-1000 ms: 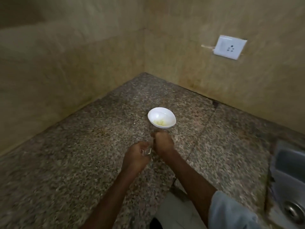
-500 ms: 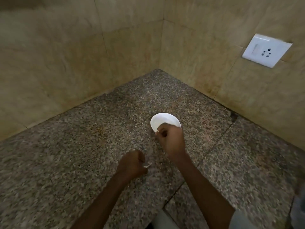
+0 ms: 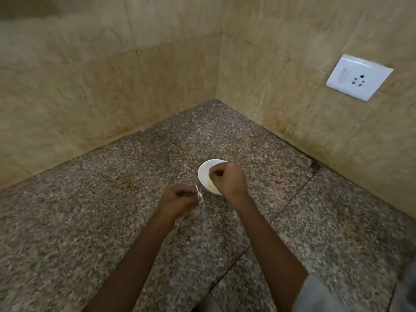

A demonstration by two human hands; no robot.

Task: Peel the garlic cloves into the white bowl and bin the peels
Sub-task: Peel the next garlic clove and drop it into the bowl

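Note:
A small white bowl point(image 3: 205, 174) sits on the speckled granite counter point(image 3: 112, 210), with pale peeled garlic point(image 3: 211, 184) in its bottom. My right hand point(image 3: 227, 179) hovers over the bowl with its fingers curled; whether it holds a clove is hidden. My left hand point(image 3: 180, 199) is just left of the bowl and pinches thin white garlic peels point(image 3: 199, 192) that stick out from its fingertips. More pale peel shows blurred under that hand.
Beige tiled walls meet in a corner behind the bowl. A white switch and socket plate point(image 3: 358, 77) is on the right wall. A seam runs across the counter at the right. The counter's front edge lies near the frame's bottom.
My right hand moved from beside my left hand to over the bowl. My left hand stayed near the bowl holding the peels. The camera view shifted, and the sink at right left the frame.

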